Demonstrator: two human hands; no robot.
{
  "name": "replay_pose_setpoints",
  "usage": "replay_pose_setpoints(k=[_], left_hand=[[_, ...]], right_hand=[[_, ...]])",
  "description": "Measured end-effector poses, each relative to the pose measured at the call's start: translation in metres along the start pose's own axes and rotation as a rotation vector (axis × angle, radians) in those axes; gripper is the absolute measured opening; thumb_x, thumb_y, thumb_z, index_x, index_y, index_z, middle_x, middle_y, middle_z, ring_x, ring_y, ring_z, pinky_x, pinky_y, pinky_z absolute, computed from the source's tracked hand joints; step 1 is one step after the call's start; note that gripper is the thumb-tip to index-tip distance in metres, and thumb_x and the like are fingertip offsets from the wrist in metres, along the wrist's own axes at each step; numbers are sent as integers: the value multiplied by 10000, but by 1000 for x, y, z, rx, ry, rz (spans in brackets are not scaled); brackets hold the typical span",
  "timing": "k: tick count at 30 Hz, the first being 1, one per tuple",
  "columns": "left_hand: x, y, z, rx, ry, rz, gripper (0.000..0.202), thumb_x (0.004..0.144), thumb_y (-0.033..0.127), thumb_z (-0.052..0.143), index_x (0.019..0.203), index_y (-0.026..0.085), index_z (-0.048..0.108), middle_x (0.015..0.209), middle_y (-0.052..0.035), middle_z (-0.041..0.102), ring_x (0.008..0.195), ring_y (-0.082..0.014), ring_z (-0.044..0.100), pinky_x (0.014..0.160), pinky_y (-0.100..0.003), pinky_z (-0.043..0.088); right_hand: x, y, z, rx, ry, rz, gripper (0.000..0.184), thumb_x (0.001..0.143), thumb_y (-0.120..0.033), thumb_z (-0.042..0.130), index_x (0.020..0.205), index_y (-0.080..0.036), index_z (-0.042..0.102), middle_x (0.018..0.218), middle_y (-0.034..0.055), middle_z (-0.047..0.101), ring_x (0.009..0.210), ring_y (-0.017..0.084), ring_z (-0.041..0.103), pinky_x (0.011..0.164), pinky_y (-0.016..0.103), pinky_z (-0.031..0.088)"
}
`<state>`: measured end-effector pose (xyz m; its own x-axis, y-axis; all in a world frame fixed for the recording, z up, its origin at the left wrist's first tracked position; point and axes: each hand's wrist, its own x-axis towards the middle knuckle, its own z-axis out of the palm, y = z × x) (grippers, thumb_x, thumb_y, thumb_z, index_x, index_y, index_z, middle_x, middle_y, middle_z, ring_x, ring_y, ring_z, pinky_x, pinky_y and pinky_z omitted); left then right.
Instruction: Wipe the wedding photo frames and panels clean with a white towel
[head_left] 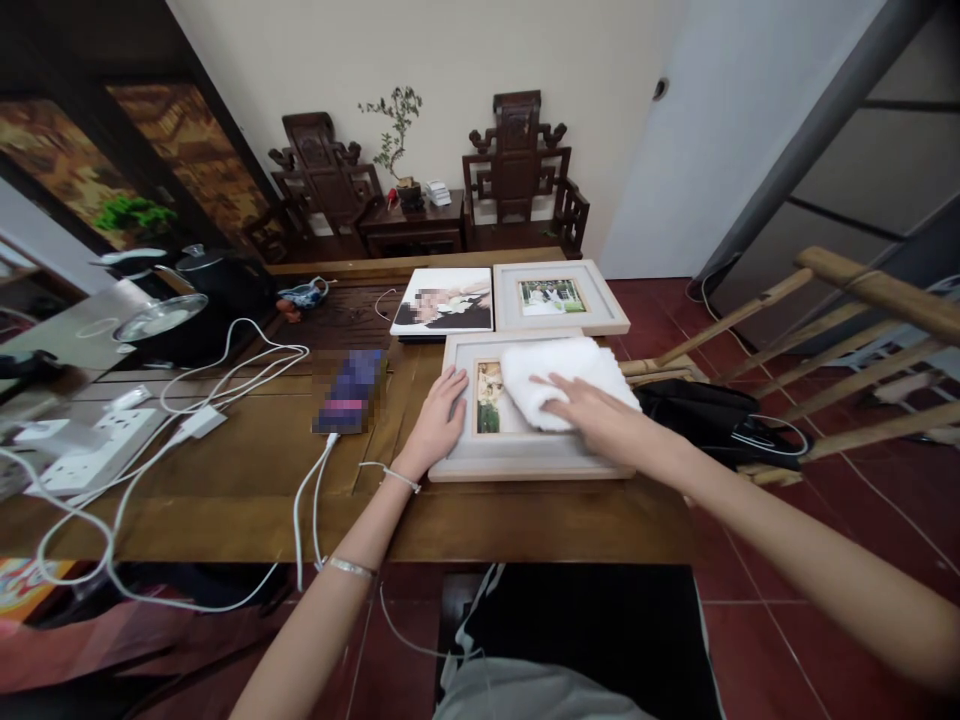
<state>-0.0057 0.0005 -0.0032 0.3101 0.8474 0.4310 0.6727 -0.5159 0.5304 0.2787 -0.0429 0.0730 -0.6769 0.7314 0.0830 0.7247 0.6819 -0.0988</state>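
A pale wooden picture frame [525, 455] lies flat on the brown wooden table [247, 490] in front of me. My left hand [439, 415] rests flat on the frame's left edge, fingers stretched out. A folded white cloth [555, 375] lies on the frame's glass, covering most of the photo. My right hand [592, 410] lies flat on that cloth, fingers extended and pressing down on it.
Behind the frame lie a second framed photo [559, 297] and a canvas print [446, 300]. A phone [349, 390] on a white cable lies to the left, beside power strips [97, 440] and tangled cords. A black bag [705, 420] and a bamboo chair [840, 340] sit at the right.
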Motion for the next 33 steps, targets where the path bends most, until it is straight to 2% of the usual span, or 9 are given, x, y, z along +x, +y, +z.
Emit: replay_pose_setpoints(k=[5, 9, 12, 14, 17, 21, 24, 28, 33], left_hand=[[0, 0, -1, -15, 3, 1, 411, 935, 208, 439, 1299, 116, 604, 1434, -150, 564, 1437, -281, 406, 1198, -544, 321], [0, 0, -3, -26, -7, -2, 409, 935, 211, 447, 1308, 145, 602, 1435, -137, 566, 1436, -276, 407, 1197, -549, 318], [0, 0, -3, -32, -9, -5, 411, 935, 215, 451, 1312, 150, 601, 1438, -135, 563, 1438, -276, 403, 1201, -550, 310], [0, 1, -3, -34, -11, -6, 416, 934, 211, 451, 1320, 161, 597, 1446, -127, 557, 1443, -274, 396, 1203, -556, 303], [0, 2, -2, -30, -12, -9, 421, 930, 205, 450, 1323, 161, 596, 1444, -124, 559, 1442, -275, 397, 1202, -558, 305], [0, 2, -2, -14, -5, -7, 421, 930, 215, 451, 1320, 146, 595, 1439, -131, 563, 1440, -277, 401, 1201, -550, 311], [0, 1, -1, -13, -8, -4, 423, 934, 217, 445, 1321, 133, 593, 1444, -143, 556, 1442, -275, 397, 1207, -537, 307], [0, 0, -2, -24, -20, -4, 429, 931, 216, 448, 1334, 158, 585, 1451, -128, 551, 1450, -276, 383, 1208, -556, 292], [0, -2, -1, -25, -6, 1, 425, 927, 204, 452, 1327, 170, 591, 1440, -110, 566, 1441, -269, 399, 1203, -552, 308]], right_hand=[[59, 36, -4, -236, 194, 142, 648, 754, 141, 344, 1272, -133, 620, 1623, 133, 266, 1491, 371, 177, 1172, 613, 230], [78, 33, 12, -275, 95, 186, 563, 804, 88, 433, 1275, -147, 633, 1597, 156, 324, 1452, 440, 253, 1118, 638, 286], [68, 10, 22, -270, 32, 215, 455, 854, 10, 488, 1248, -136, 664, 1575, 201, 344, 1414, 490, 296, 1083, 686, 277], [52, -10, 21, -249, -14, 220, 462, 846, -4, 508, 1262, -132, 663, 1552, 223, 373, 1391, 510, 322, 1063, 693, 295], [19, -39, 4, -227, -121, 155, 506, 790, 12, 531, 1254, -139, 665, 1506, 218, 445, 1327, 497, 420, 1012, 637, 394], [-24, -70, -25, -185, -216, 25, 527, 743, 18, 521, 1213, -170, 670, 1430, 179, 541, 1192, 395, 573, 907, 499, 518], [-44, -84, -35, -70, -236, -39, 541, 720, 17, 512, 1205, -172, 662, 1410, 178, 560, 1142, 385, 612, 876, 491, 545], [-42, -80, -22, -26, -197, -19, 662, 701, 51, 472, 1305, -187, 604, 1475, 170, 500, 1290, 411, 512, 964, 557, 501], [-9, -36, 17, -59, -26, 78, 753, 671, 118, 396, 1342, -171, 579, 1570, 170, 369, 1450, 416, 276, 1087, 685, 321]])
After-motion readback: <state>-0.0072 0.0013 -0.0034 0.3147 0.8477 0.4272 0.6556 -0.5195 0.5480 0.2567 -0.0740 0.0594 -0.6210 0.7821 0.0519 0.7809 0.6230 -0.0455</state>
